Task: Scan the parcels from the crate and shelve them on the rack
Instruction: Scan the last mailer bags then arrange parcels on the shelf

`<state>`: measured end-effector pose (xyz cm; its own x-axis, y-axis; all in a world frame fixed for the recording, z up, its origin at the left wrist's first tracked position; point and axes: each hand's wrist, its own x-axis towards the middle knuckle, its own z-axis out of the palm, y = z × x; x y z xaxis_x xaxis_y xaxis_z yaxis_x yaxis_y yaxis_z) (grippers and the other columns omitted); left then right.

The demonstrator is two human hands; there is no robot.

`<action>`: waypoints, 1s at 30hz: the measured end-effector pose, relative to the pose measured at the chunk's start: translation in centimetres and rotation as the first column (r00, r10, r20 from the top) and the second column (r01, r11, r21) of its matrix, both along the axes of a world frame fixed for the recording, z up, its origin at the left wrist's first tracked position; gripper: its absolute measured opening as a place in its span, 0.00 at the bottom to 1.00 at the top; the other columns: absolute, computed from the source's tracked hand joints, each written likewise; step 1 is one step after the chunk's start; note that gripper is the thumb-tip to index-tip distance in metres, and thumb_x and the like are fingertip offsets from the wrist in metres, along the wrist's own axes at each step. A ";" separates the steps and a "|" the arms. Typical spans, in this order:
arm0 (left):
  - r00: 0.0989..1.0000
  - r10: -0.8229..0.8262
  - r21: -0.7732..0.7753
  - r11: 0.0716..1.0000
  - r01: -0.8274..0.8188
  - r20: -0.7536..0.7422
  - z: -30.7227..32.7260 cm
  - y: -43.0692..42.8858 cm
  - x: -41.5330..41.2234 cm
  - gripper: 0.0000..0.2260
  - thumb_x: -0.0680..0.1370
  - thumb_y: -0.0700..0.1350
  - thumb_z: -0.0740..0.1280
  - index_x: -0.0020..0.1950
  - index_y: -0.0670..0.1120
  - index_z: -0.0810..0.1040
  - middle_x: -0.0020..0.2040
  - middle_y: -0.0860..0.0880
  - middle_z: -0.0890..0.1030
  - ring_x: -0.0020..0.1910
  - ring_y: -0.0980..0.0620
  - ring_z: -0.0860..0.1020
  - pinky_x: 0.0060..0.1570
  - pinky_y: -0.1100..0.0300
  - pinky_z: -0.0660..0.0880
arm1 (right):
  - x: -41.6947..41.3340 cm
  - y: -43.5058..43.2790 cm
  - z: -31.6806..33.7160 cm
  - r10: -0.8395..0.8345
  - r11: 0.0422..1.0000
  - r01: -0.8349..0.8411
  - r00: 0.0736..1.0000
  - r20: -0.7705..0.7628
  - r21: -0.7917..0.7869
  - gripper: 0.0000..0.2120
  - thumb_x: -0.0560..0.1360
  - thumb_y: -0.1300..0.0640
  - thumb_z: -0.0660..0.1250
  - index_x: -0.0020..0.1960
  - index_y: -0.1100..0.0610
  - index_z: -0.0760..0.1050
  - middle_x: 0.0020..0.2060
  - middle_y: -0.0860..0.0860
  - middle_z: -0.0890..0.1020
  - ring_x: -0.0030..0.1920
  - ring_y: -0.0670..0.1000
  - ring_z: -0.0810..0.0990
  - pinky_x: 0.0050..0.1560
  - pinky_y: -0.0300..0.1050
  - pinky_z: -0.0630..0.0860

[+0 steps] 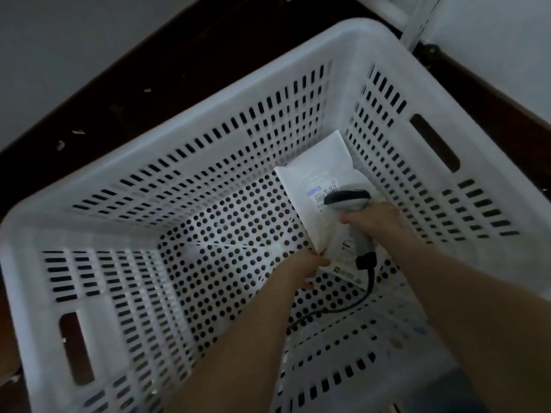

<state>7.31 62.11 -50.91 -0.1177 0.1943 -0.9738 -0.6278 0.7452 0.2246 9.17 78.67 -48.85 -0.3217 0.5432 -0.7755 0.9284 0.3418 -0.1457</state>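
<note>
Left hand [307,268] pinches white parcel [316,186] corner inside crate [208,120] (perforated floor); right hand [372,217] grip wrapped tight around scanner [347,199].

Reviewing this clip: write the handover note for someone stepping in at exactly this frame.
Left hand: pinches the near corner of the white parcel.
Right hand: grips the scanner, its head over the parcel's label.
Parcel: inside the white crate, leaning toward its far right corner; no other parcel shows.
Done: parcel found, scanner aimed.
Left: confirm the scan, lift the parcel out, shelve it on the rack.
</note>
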 end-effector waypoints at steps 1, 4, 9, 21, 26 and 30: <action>1.000 0.005 -0.006 1.000 -0.005 -0.012 0.0 -0.2 0.0 0.23 0.79 0.44 0.66 0.73 0.45 0.66 0.71 0.43 0.68 0.69 0.45 0.69 0.63 0.48 0.72 | -0.1 -0.3 0.6 -0.002 1.000 0.002 1.000 -0.006 -0.016 0.41 0.56 0.32 0.65 0.62 0.55 0.75 0.58 0.57 0.78 0.59 0.60 0.76 0.60 0.56 0.75; 0.999 0.042 -0.001 0.999 -0.042 -0.010 0.5 -1.0 -0.1 0.23 0.79 0.43 0.66 0.74 0.44 0.66 0.70 0.44 0.69 0.68 0.46 0.68 0.63 0.49 0.72 | -0.1 -1.4 2.1 -0.108 0.986 0.095 0.990 -0.089 -0.137 0.27 0.63 0.43 0.71 0.57 0.56 0.76 0.52 0.56 0.80 0.50 0.58 0.79 0.51 0.53 0.79; 0.976 0.092 -0.078 0.991 -0.109 -0.200 3.5 -3.2 -1.9 0.23 0.78 0.43 0.67 0.71 0.40 0.67 0.64 0.42 0.72 0.61 0.45 0.71 0.62 0.49 0.73 | -0.7 -4.0 4.4 -0.260 0.948 0.200 0.937 -0.234 -0.249 0.12 0.70 0.54 0.71 0.48 0.60 0.76 0.46 0.54 0.79 0.47 0.53 0.76 0.48 0.48 0.75; 0.721 0.524 0.198 0.848 -0.492 -0.454 18.4 -13.2 -5.8 0.37 0.65 0.53 0.80 0.67 0.36 0.72 0.59 0.41 0.80 0.52 0.45 0.80 0.49 0.52 0.78 | -2.2 -9.5 15.0 -0.858 0.480 0.394 0.398 -0.325 -0.784 0.35 0.52 0.52 0.79 0.57 0.63 0.77 0.50 0.59 0.84 0.49 0.60 0.83 0.55 0.62 0.79; 0.747 0.453 0.296 0.890 -0.347 -0.486 25.4 -16.5 -5.3 0.20 0.68 0.44 0.77 0.58 0.43 0.78 0.52 0.44 0.82 0.51 0.47 0.78 0.56 0.53 0.74 | -0.2 -11.3 20.8 -0.887 0.420 0.321 0.342 -0.310 -0.849 0.32 0.54 0.54 0.80 0.55 0.63 0.78 0.50 0.61 0.84 0.49 0.63 0.83 0.52 0.67 0.78; 0.635 0.471 0.344 0.882 -0.323 -0.612 30.0 -17.1 -5.6 0.14 0.76 0.38 0.70 0.60 0.41 0.76 0.56 0.42 0.81 0.47 0.47 0.80 0.44 0.55 0.77 | 1.8 -13.5 25.0 -0.867 0.415 0.148 0.364 -0.341 -0.898 0.30 0.61 0.56 0.79 0.61 0.61 0.77 0.56 0.62 0.82 0.54 0.64 0.82 0.55 0.67 0.77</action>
<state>1.75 44.97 -20.96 -0.8210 0.1364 -0.5544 -0.4814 0.3565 0.8007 10.96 65.19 -23.84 -0.7501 0.2895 -0.5946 0.2548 -0.7032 -0.6638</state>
